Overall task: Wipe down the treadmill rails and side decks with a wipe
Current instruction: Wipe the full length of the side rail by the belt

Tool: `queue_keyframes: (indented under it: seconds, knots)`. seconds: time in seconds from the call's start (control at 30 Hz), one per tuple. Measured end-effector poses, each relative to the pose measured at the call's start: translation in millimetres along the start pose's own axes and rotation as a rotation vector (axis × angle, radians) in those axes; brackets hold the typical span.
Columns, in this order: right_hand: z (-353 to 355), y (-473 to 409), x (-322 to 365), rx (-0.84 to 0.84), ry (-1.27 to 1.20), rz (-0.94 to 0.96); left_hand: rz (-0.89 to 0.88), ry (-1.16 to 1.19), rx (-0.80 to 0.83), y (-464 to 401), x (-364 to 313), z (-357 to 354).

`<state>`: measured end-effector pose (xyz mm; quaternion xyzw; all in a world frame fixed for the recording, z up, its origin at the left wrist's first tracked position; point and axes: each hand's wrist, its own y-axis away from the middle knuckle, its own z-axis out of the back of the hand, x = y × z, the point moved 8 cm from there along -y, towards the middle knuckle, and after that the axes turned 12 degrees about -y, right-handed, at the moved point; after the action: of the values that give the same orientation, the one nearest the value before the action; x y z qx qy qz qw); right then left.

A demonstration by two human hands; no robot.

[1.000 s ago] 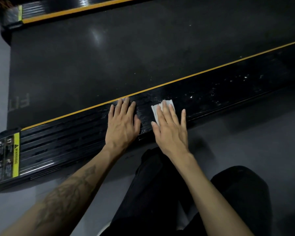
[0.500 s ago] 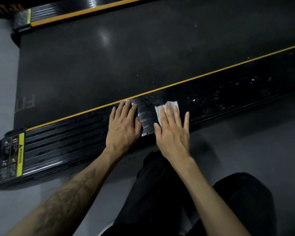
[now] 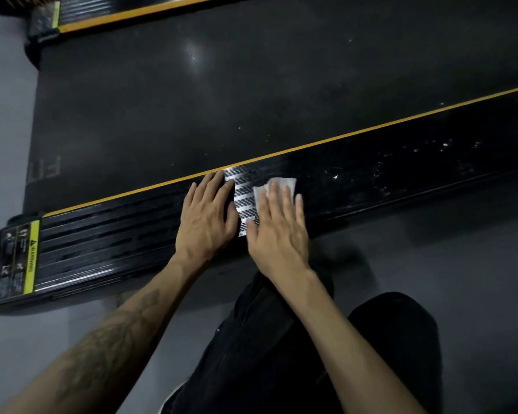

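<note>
White folded wipe (image 3: 281, 184) pinned flat on near ribbed black side deck (image 3: 401, 174) under right hand (image 3: 278, 231), fingers (image 3: 286, 198) straight, slightly spread, for even pressure. Left hand (image 3: 205, 218) flat just beside, fingers together, likely bracing. White specks rightward unwiped.

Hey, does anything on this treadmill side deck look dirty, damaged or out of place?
Yes: white specks are scattered over the near side deck, to the right of the wipe under the right hand. They stand out against the glossy black; what they are cannot be told. Nothing looks broken or askew.
</note>
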<state>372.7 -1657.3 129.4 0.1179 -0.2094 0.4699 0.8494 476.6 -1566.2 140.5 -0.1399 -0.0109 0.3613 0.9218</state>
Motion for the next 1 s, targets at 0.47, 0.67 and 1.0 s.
queue_keyframes:
  seconds: [0.47, 0.67, 1.0]
  knots:
    - [5, -23, 3, 0.240, 0.076, 0.063, 0.016, 0.023, 0.020, 1, 1, 0]
    - [15, -18, -15, 0.023, 0.063, 0.009, 0.050, 0.009, 0.051, 0, 3, -1]
    - [7, -32, -12, 0.014, 0.079, 0.039, 0.050, 0.000, 0.079, 1, 5, -5]
